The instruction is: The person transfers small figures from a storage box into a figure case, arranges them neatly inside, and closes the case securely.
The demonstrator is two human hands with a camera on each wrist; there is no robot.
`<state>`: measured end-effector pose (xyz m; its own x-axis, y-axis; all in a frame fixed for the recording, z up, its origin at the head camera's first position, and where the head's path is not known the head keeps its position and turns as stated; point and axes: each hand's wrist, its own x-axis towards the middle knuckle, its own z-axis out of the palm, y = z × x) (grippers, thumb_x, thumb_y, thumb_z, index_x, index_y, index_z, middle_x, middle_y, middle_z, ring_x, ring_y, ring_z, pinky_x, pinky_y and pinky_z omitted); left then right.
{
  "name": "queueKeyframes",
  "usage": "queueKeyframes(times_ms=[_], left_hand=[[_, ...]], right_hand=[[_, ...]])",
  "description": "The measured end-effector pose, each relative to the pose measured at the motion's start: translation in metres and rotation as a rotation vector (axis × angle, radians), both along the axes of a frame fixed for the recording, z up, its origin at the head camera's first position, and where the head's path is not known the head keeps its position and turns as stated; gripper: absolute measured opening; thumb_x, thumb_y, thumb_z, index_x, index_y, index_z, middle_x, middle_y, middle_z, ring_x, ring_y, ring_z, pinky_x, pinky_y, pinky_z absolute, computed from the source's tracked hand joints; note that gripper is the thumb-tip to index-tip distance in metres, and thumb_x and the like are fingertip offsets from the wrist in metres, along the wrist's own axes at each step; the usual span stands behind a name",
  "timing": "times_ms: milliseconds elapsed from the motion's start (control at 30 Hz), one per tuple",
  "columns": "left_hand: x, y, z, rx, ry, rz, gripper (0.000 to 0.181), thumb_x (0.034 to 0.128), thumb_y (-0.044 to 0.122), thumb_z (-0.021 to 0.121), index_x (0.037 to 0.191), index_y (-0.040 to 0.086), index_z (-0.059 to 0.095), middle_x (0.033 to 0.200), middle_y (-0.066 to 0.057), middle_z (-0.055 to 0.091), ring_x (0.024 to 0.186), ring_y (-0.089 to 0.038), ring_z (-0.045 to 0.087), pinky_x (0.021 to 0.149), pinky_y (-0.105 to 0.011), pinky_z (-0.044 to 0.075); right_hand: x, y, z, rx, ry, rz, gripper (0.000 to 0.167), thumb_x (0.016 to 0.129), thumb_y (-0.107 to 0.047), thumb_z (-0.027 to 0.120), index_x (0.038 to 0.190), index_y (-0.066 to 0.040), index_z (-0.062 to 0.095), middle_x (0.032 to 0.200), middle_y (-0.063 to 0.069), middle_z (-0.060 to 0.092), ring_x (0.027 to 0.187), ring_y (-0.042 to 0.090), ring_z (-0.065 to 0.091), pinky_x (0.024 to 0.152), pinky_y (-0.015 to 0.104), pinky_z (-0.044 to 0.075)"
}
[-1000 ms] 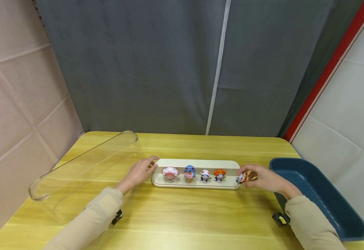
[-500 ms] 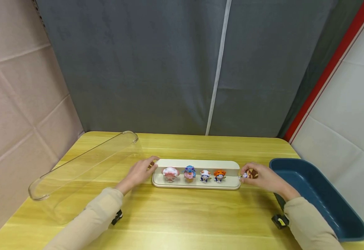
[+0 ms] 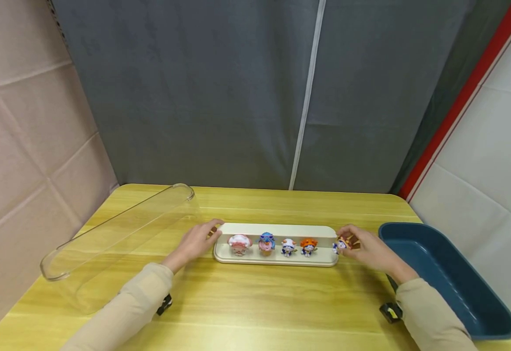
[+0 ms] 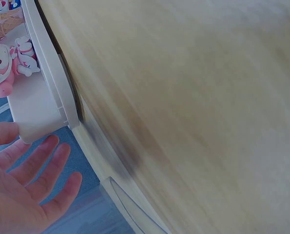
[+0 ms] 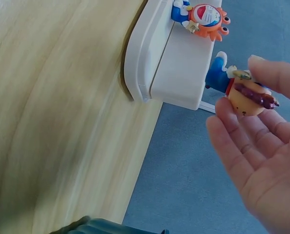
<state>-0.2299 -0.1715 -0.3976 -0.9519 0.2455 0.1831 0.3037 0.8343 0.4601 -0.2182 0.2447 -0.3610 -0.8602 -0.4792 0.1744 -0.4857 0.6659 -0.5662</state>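
In the head view a white two-level display base bears several small figurines in a row: a pink and white one, a blue one in sunglasses, a white-headed one and an orange-hatted one. My left hand is at the base's left end, thumb and index finger by its corner, the other fingers loosely extended in the left wrist view. Beside the right end, my right hand pinches a figurine with a blue body and a tan, dark-red-trimmed head between thumb and fingers.
A clear plastic cover lies slanted on the wooden table at the left. To the right stands a dark blue bin, close to my right forearm. A grey curtain hangs behind the table.
My right hand turns the figurine beside the base's right end, first drawing slightly away and then shifting back towards it. My left hand and the row of figurines stay put.
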Motion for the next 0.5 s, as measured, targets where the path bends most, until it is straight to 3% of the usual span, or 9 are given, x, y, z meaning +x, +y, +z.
queueKeyframes(times_ms=[267, 500], left_hand=[[0.001, 0.000, 0.001, -0.001, 0.001, 0.000, 0.029, 0.0903, 0.021, 0.052, 0.119, 0.013, 0.054, 0.098, -0.009, 0.062, 0.088, -0.024, 0.058, 0.071, -0.042, 0.046], [0.000, 0.000, 0.001, -0.010, 0.006, 0.000, 0.030, 0.0902, 0.021, 0.052, 0.119, 0.013, 0.053, 0.098, -0.008, 0.062, 0.088, -0.024, 0.057, 0.072, -0.042, 0.046]], right_hand=[[0.001, -0.004, -0.005, -0.032, 0.014, 0.017, 0.029, 0.078, -0.006, 0.067, 0.106, -0.006, 0.058, 0.100, 0.001, 0.056, 0.085, 0.019, 0.053, 0.074, 0.038, 0.046], [-0.002, -0.007, -0.012, -0.061, 0.072, 0.056, 0.028, 0.077, -0.003, 0.067, 0.104, -0.006, 0.059, 0.098, 0.001, 0.055, 0.084, 0.019, 0.052, 0.071, 0.039, 0.046]])
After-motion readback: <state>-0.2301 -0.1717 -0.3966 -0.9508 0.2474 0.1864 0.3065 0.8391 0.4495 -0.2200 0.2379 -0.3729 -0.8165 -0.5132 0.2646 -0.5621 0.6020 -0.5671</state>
